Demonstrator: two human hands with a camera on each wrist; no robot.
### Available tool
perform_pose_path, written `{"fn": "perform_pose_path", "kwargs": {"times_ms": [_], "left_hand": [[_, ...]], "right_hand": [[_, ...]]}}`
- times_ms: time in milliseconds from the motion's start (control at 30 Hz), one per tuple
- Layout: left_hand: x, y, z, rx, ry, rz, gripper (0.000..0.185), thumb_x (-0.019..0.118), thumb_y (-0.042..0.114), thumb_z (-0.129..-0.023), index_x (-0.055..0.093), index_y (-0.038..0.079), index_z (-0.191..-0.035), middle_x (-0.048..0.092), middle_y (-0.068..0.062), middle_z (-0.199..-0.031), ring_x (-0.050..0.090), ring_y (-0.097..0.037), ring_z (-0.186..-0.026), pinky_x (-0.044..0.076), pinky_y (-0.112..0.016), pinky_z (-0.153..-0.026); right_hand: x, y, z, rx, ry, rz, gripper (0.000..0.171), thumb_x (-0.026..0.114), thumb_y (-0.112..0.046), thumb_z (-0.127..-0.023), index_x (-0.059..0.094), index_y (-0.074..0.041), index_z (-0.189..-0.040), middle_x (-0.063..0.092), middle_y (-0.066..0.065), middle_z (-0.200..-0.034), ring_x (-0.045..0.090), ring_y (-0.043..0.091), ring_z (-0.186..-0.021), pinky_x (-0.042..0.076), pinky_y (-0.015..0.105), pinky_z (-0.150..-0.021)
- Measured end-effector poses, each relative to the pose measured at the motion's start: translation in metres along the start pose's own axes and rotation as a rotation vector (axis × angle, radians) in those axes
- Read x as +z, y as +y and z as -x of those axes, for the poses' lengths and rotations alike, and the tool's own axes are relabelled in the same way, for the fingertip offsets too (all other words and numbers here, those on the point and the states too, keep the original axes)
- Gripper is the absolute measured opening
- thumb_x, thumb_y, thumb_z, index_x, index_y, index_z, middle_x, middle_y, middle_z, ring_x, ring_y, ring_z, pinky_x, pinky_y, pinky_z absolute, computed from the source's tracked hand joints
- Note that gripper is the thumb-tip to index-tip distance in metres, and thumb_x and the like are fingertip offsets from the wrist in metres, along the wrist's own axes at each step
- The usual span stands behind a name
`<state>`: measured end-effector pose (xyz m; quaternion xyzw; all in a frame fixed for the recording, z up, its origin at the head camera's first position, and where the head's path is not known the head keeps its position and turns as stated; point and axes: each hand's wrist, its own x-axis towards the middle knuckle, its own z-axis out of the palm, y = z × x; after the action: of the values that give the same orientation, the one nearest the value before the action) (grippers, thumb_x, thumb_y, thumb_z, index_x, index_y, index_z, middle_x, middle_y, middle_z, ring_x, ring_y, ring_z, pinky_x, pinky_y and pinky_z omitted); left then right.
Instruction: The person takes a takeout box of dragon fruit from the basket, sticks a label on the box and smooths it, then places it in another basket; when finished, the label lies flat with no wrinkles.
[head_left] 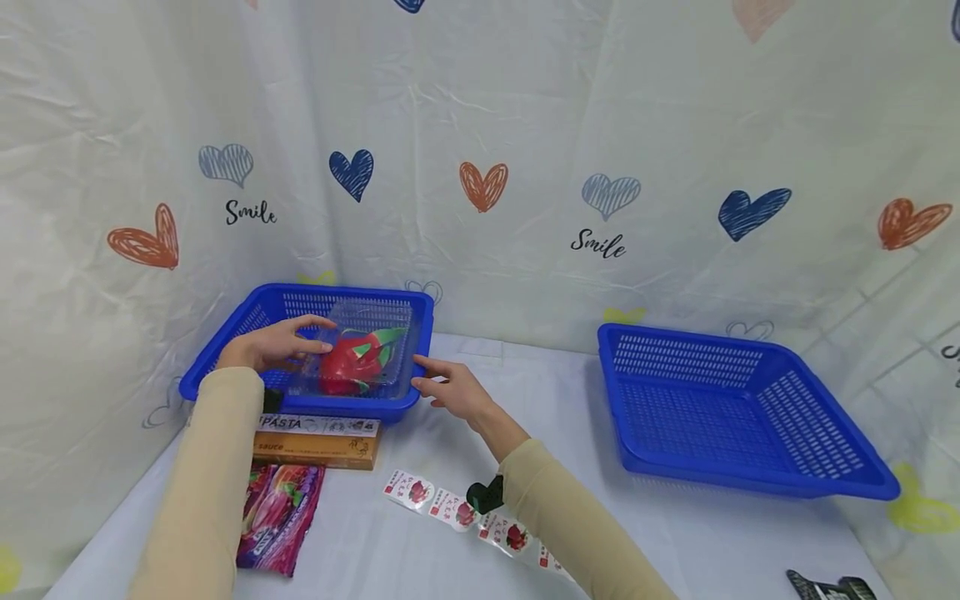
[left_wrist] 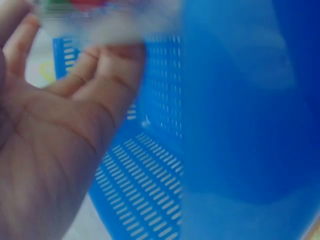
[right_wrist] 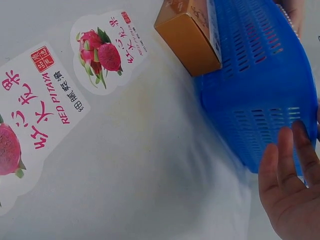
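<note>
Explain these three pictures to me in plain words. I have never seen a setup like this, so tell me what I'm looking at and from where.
No machine here: a person works with two bare hands. The large picture comes from a camera on the head; the other two come from cameras on each wrist.

On the table stand two blue baskets. In the near-left basket the left hand holds a clear plastic box with a red dragon fruit inside. The right hand is open, just beside that basket, holding nothing. The far basket is to the right.

In front lie a pasta box, a purple packet and a strip of dragon fruit stickers, which the right wrist view shows close up.
</note>
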<state>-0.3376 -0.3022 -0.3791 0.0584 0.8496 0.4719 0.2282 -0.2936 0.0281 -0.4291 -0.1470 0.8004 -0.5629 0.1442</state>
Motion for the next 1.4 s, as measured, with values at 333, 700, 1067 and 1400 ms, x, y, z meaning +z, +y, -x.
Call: {"fn": "perform_pose_path", "kwargs": {"times_ms": [333, 700, 1067, 1400], "left_hand": [[0.003, 0.006, 0.002, 0.018, -0.022, 0.014, 0.070, 0.058, 0.048, -0.096, 0.022, 0.021, -0.150, 0.043, -0.007, -0.081, 0.040, -0.020, -0.063, 0.042, -0.035, -0.061], [0.003, 0.006, -0.002, 0.020, -0.038, 0.022, 0.068, 0.062, 0.039, -0.096, 0.023, 0.017, -0.147, 0.045, -0.007, -0.079, 0.039, -0.022, -0.063, 0.039, -0.034, -0.058], [0.003, 0.006, 0.001, 0.039, -0.026, -0.004, 0.064, 0.057, 0.037, -0.099, 0.021, 0.016, -0.149, 0.044, -0.008, -0.079, 0.040, -0.021, -0.064, 0.041, -0.033, -0.059], [0.000, 0.015, -0.002, 0.100, 0.012, -0.079, 0.058, 0.055, 0.036, -0.100, 0.027, 0.014, -0.146, 0.048, -0.009, -0.078, 0.045, -0.022, -0.060, 0.043, -0.035, -0.059]], "right_hand": [[0.000, -0.002, 0.001, 0.011, 0.006, 0.011, 0.049, 0.064, -0.034, -0.095, 0.053, -0.026, -0.142, 0.061, 0.003, -0.127, 0.062, 0.017, -0.096, 0.055, 0.036, -0.085], [-0.001, -0.001, 0.002, 0.007, 0.008, 0.001, 0.048, 0.064, -0.030, -0.096, 0.053, -0.024, -0.142, 0.062, 0.005, -0.127, 0.063, 0.016, -0.095, 0.055, 0.036, -0.085], [-0.001, -0.006, 0.001, 0.009, 0.002, 0.007, 0.049, 0.065, -0.030, -0.096, 0.052, -0.024, -0.143, 0.061, 0.003, -0.121, 0.064, 0.016, -0.095, 0.055, 0.035, -0.085], [0.000, -0.003, 0.001, 0.012, 0.015, 0.007, 0.049, 0.064, -0.031, -0.096, 0.052, -0.025, -0.143, 0.062, 0.001, -0.119, 0.063, 0.016, -0.094, 0.055, 0.035, -0.085]]}}
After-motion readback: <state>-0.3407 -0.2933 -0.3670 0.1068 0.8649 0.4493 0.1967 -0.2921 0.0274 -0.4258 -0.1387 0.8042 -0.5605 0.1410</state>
